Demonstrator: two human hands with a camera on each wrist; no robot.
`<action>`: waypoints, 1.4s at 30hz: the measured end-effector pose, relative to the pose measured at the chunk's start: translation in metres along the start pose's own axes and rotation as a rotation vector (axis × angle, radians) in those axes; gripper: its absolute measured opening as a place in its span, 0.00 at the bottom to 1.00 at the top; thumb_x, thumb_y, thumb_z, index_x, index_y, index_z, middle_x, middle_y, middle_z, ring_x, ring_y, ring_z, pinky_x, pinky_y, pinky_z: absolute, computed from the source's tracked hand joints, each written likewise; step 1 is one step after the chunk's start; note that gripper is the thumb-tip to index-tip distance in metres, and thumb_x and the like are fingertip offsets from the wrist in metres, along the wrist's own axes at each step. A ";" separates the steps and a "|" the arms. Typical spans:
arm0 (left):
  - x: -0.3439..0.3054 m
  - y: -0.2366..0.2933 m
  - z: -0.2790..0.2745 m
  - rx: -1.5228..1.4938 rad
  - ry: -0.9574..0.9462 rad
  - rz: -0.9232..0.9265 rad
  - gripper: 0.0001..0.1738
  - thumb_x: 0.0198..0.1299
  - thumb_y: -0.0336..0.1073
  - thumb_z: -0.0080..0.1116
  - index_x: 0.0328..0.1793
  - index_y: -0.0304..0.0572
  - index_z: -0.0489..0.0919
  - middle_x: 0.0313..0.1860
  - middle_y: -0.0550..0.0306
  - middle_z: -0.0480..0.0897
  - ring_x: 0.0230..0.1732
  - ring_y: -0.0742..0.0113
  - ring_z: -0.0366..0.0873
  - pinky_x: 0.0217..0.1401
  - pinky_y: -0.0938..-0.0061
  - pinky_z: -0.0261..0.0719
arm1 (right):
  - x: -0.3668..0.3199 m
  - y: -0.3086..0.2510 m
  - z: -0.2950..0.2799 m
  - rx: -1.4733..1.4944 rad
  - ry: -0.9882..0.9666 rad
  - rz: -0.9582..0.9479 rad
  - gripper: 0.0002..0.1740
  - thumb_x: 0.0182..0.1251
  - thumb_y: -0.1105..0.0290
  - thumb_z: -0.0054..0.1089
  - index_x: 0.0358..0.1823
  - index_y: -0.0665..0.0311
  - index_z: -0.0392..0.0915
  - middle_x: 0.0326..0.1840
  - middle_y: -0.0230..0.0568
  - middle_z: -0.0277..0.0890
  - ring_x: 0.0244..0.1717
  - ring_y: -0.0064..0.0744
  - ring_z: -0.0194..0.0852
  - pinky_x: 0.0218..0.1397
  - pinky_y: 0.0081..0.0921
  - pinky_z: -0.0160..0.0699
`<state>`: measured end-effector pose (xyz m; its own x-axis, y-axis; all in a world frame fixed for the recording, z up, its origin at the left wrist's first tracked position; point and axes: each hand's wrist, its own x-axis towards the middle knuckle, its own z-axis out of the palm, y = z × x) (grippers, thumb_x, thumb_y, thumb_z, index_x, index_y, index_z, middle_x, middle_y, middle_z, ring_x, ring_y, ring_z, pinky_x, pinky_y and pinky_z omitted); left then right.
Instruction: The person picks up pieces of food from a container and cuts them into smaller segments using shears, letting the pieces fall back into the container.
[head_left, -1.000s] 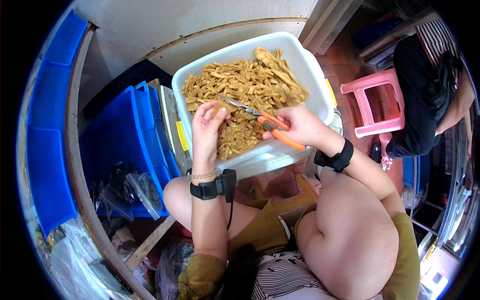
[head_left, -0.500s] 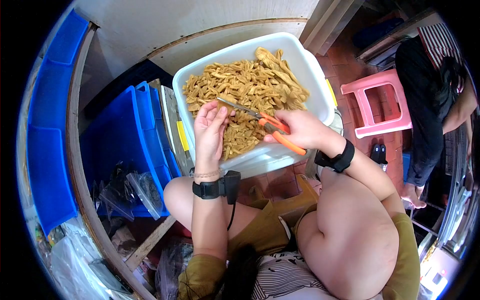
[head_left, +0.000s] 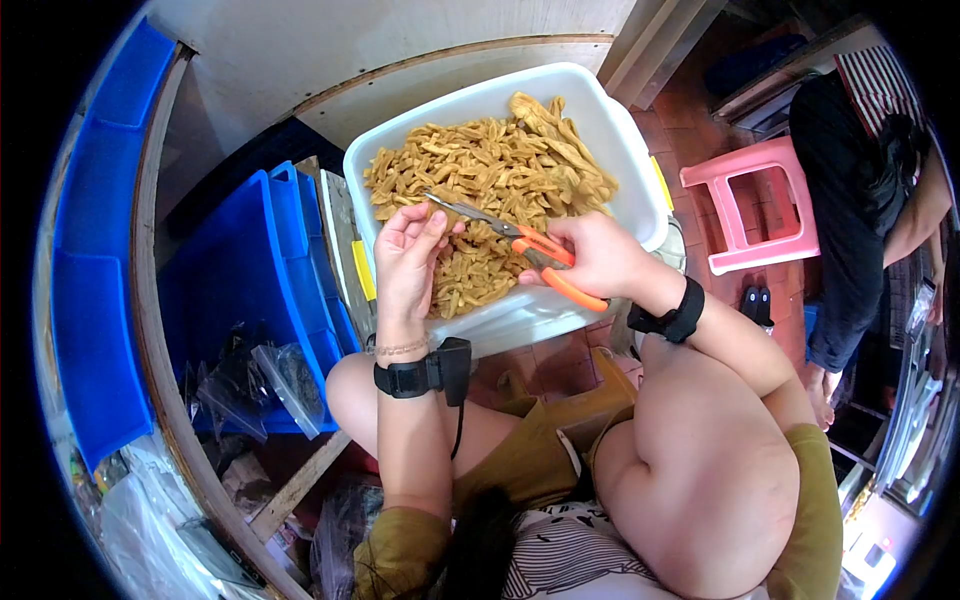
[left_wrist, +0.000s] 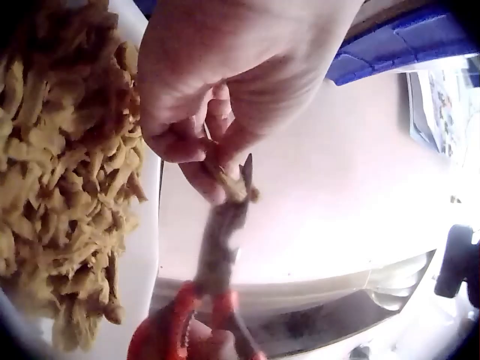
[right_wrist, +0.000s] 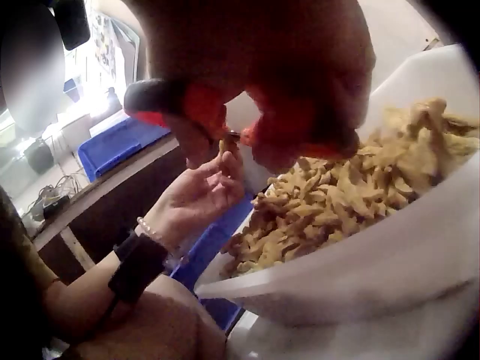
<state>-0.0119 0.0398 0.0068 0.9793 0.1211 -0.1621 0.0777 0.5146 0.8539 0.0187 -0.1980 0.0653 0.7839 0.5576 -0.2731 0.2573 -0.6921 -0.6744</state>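
In the head view the left hand (head_left: 405, 262) pinches a small yellow-brown piece (head_left: 440, 208) between thumb and fingers. The right hand (head_left: 598, 258) grips orange-handled scissors (head_left: 543, 247), whose blades point at that piece. In the left wrist view the blade tips (left_wrist: 246, 180) lie at the end of the piece (left_wrist: 223, 177), just beyond the left fingertips. Beneath both hands, a white tub (head_left: 640, 205) holds a heap of similar cut strips (head_left: 470, 165), with larger uncut-looking pieces (head_left: 560, 140) at its upper right. The right wrist view shows the scissor handles (right_wrist: 300, 139) within the right hand.
Blue bins (head_left: 235, 270) stand left of the tub, with plastic bags (head_left: 285, 385) in them. A pink stool (head_left: 735, 245) is on the tiled floor at the right, near a seated person (head_left: 850, 200) in dark trousers. A pale panel (head_left: 380, 50) rises behind the tub.
The left hand has shifted slightly left, and the scissors have moved a little left with it. The seated person's legs have swung down and away from the stool.
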 end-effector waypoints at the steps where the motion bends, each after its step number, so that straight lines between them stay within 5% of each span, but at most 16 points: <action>1: 0.001 -0.002 -0.003 -0.001 0.000 0.000 0.06 0.64 0.28 0.62 0.45 0.40 0.76 0.38 0.54 0.85 0.39 0.70 0.85 0.36 0.85 0.77 | 0.000 0.000 0.000 -0.001 0.000 0.000 0.32 0.50 0.41 0.72 0.20 0.64 0.69 0.15 0.43 0.68 0.19 0.42 0.69 0.26 0.34 0.67; 3: 0.003 -0.002 -0.007 0.070 -0.034 -0.092 0.12 0.62 0.25 0.62 0.48 0.40 0.72 0.40 0.52 0.84 0.40 0.67 0.85 0.40 0.81 0.80 | 0.002 0.001 0.001 -0.089 -0.047 0.036 0.35 0.51 0.33 0.66 0.23 0.63 0.74 0.20 0.48 0.76 0.27 0.50 0.79 0.32 0.39 0.75; 9: -0.002 -0.010 0.007 0.085 -0.094 -0.019 0.25 0.58 0.18 0.63 0.52 0.43 0.59 0.43 0.48 0.81 0.43 0.63 0.83 0.48 0.71 0.84 | 0.001 0.004 0.002 -0.094 -0.041 0.048 0.35 0.50 0.33 0.66 0.22 0.63 0.74 0.20 0.48 0.76 0.26 0.49 0.78 0.32 0.39 0.75; 16: -0.002 -0.015 0.016 0.114 -0.003 0.008 0.15 0.59 0.22 0.64 0.49 0.40 0.71 0.41 0.54 0.83 0.43 0.70 0.82 0.50 0.77 0.81 | 0.007 0.007 0.005 -0.004 -0.032 0.114 0.36 0.49 0.33 0.68 0.19 0.64 0.73 0.19 0.49 0.75 0.23 0.48 0.76 0.29 0.37 0.73; 18: -0.001 -0.015 0.013 0.029 0.100 -0.005 0.13 0.61 0.24 0.63 0.49 0.40 0.72 0.40 0.55 0.83 0.43 0.70 0.82 0.49 0.78 0.81 | 0.004 0.008 0.004 0.105 0.084 0.074 0.30 0.52 0.43 0.72 0.22 0.65 0.71 0.16 0.42 0.69 0.18 0.32 0.64 0.26 0.31 0.67; 19: 0.000 -0.014 0.011 -0.057 0.202 -0.018 0.11 0.63 0.27 0.62 0.48 0.40 0.72 0.39 0.56 0.83 0.42 0.70 0.82 0.48 0.78 0.80 | 0.004 0.010 0.004 0.105 0.083 0.073 0.30 0.52 0.43 0.72 0.22 0.65 0.71 0.16 0.42 0.69 0.18 0.32 0.64 0.26 0.31 0.67; 22: 0.003 -0.014 -0.001 -0.165 0.254 0.031 0.11 0.65 0.28 0.59 0.51 0.39 0.72 0.43 0.54 0.81 0.46 0.66 0.81 0.53 0.77 0.82 | 0.004 0.015 0.000 -0.018 0.094 0.064 0.31 0.52 0.41 0.71 0.25 0.64 0.71 0.18 0.43 0.70 0.20 0.37 0.68 0.28 0.32 0.68; 24: 0.004 -0.013 -0.001 -0.220 0.265 0.057 0.12 0.66 0.24 0.56 0.54 0.37 0.70 0.48 0.52 0.78 0.51 0.62 0.80 0.60 0.73 0.81 | 0.003 0.013 -0.002 -0.137 -0.024 0.078 0.40 0.50 0.25 0.58 0.26 0.63 0.74 0.22 0.51 0.77 0.30 0.53 0.79 0.34 0.41 0.75; 27: 0.001 -0.013 0.006 -0.182 0.253 0.056 0.13 0.66 0.23 0.55 0.55 0.35 0.69 0.46 0.53 0.78 0.51 0.61 0.80 0.63 0.73 0.79 | 0.003 0.007 -0.002 -0.164 -0.061 0.062 0.40 0.50 0.26 0.59 0.26 0.63 0.74 0.23 0.51 0.77 0.31 0.54 0.80 0.35 0.42 0.75; 34: 0.002 -0.008 -0.001 -0.212 0.241 0.048 0.13 0.65 0.25 0.57 0.54 0.37 0.71 0.45 0.54 0.80 0.48 0.64 0.81 0.48 0.81 0.78 | 0.002 0.006 -0.003 -0.139 -0.078 0.080 0.40 0.50 0.26 0.59 0.26 0.63 0.74 0.23 0.50 0.77 0.31 0.53 0.80 0.35 0.42 0.75; 42: 0.000 -0.014 0.006 -0.099 0.143 0.038 0.12 0.65 0.25 0.58 0.53 0.36 0.74 0.43 0.54 0.82 0.45 0.66 0.82 0.46 0.81 0.78 | 0.002 0.007 -0.004 -0.092 -0.102 0.107 0.39 0.51 0.26 0.59 0.27 0.63 0.74 0.24 0.49 0.78 0.31 0.52 0.80 0.36 0.41 0.75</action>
<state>-0.0114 0.0279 -0.0025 0.9440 0.2581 -0.2054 0.0155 0.5875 0.8091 0.0243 -0.2037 0.0628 0.7495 0.5185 -0.4117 0.2296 -0.7868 -0.5730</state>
